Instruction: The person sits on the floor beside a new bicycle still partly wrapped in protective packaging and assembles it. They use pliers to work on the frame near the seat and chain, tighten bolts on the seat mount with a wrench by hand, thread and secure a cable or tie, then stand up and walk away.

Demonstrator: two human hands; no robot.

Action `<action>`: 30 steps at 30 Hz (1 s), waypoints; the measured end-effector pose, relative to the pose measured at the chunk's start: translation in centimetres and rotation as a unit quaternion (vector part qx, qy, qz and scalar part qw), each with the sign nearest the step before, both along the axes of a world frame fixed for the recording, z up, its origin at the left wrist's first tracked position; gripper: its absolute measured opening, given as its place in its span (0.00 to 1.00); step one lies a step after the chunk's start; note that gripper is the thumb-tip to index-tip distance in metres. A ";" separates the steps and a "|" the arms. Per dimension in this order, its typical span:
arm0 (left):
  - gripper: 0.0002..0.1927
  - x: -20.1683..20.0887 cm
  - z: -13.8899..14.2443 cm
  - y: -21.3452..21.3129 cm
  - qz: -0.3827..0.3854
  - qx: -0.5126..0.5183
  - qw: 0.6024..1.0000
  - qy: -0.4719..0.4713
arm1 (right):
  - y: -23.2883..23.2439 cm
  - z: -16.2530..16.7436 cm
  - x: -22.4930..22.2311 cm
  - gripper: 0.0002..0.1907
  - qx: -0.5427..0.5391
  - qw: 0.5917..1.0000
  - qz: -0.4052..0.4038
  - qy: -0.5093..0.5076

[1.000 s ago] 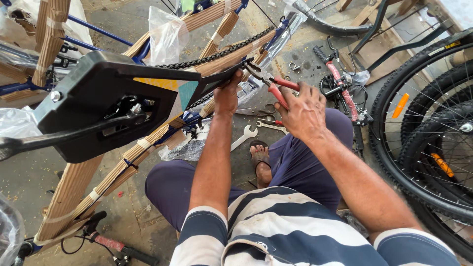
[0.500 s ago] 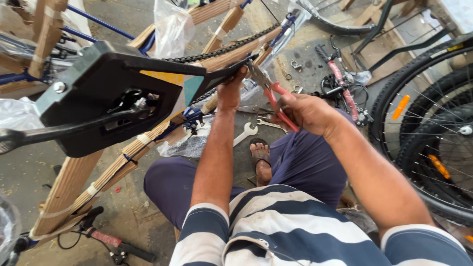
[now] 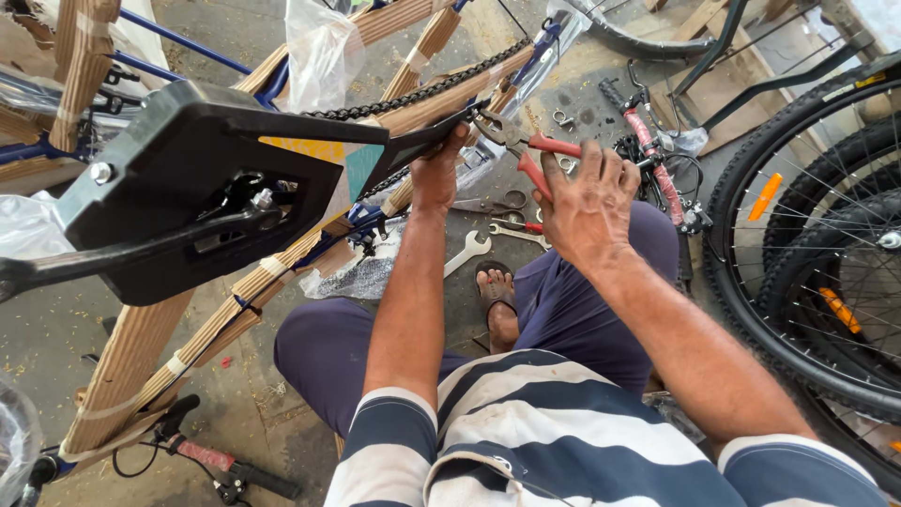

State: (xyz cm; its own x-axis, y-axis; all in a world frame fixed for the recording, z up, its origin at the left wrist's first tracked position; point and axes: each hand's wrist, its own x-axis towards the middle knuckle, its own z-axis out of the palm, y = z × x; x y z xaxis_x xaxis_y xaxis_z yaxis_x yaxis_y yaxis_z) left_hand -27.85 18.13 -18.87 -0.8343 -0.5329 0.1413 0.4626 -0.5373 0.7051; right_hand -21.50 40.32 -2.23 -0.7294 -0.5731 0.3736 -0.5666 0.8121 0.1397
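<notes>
Two hands: both work at the upturned bicycle frame, above the person's lap.
Right hand (image 3: pixel 589 202): fingers spread loosely over the red-handled steel pliers (image 3: pixel 526 150), grip not fully closed.
Left hand (image 3: pixel 438 169): clenched on the black plastic chain guard (image 3: pixel 413 145).
Pliers' place: nose at the cardboard-wrapped blue frame tube (image 3: pixel 441 94), just beside the black chain (image 3: pixel 413 89).
Floor beyond: silver open-ended spanner (image 3: pixel 466 253) near a sandalled foot.
Risk: with so loose a hold, the pliers could slip and nip the left fingers.

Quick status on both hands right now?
Left hand: closed, gripping the black chain guard.
Right hand: closed around the red-handled pliers.
</notes>
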 end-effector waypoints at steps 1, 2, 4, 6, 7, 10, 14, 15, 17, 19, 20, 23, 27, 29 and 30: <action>0.15 0.0 0.0 0.0 0.001 -0.006 1.000 0.001 | -0.1 0.1 0.1 0.30 0.003 1.000 0.001 0.011; 0.15 0.1 0.0 0.0 0.003 -0.012 1.000 0.002 | -0.2 0.2 0.2 0.30 0.006 1.000 0.002 0.021; 0.14 0.2 -0.1 -0.1 0.005 -0.023 1.000 0.004 | -0.4 0.2 0.3 0.31 0.021 0.999 0.002 0.041; 0.14 0.2 -0.2 -0.1 0.003 -0.031 1.000 0.002 | -0.6 0.1 0.0 0.29 0.034 0.999 -0.017 -0.024; 0.14 0.2 -0.3 -0.2 0.005 -0.036 0.999 -0.005 | -0.7 0.1 -0.3 0.28 0.038 0.994 -0.037 -0.097; 0.13 0.0 -0.6 -0.3 0.008 -0.039 0.999 -0.024 | -0.8 -0.2 -1.3 0.28 -0.084 0.931 -0.066 -0.348; 0.13 -0.4 -1.0 -0.3 0.010 -0.024 0.999 -0.031 | -0.8 -0.7 -1.6 0.30 -0.320 0.688 -0.075 -0.647; 0.14 -0.4 -1.1 -0.2 0.007 -0.018 0.999 -0.035 | -0.7 -0.8 -1.3 0.30 -0.235 0.812 -0.068 -0.530; 0.14 -0.3 -1.1 -0.2 0.003 -0.022 0.999 -0.033 | -0.6 -0.9 -0.7 0.31 -0.040 0.971 -0.036 -0.235; 0.14 -0.1 -1.0 -0.1 -0.001 -0.024 0.999 -0.023 | -0.5 -0.8 -0.1 0.32 -0.014 0.993 -0.019 -0.119; 0.15 -0.1 -0.9 -0.1 -0.003 -0.027 1.000 -0.011 | -0.5 -0.6 0.2 0.32 -0.001 0.998 -0.010 -0.061; 0.14 0.0 -0.6 -0.2 0.002 -0.033 0.999 0.003 | -0.5 -0.1 0.2 0.31 0.002 0.999 0.008 -0.045; 0.14 -0.2 -0.7 -0.3 0.004 -0.039 0.999 -0.003 | -0.7 0.4 -1.1 0.28 -0.042 0.952 -0.080 -0.293; 0.14 -0.2 -0.9 -0.2 0.009 -0.053 0.998 -0.013 | -0.7 0.5 -2.4 0.29 -0.177 0.752 -0.168 -0.612; 0.14 -0.2 -1.0 -0.3 0.010 -0.062 0.998 -0.021 | -0.7 0.3 -2.6 0.28 -0.160 0.789 -0.145 -0.575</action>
State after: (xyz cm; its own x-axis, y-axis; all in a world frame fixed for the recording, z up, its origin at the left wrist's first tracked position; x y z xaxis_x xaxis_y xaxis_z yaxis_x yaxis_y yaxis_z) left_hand -28.06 17.88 -19.88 -0.8304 -0.5297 0.1728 0.4409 -0.4351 0.7850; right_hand -24.06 39.67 -1.93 -0.7740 -0.3310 -0.5398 0.0468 0.8202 -0.5702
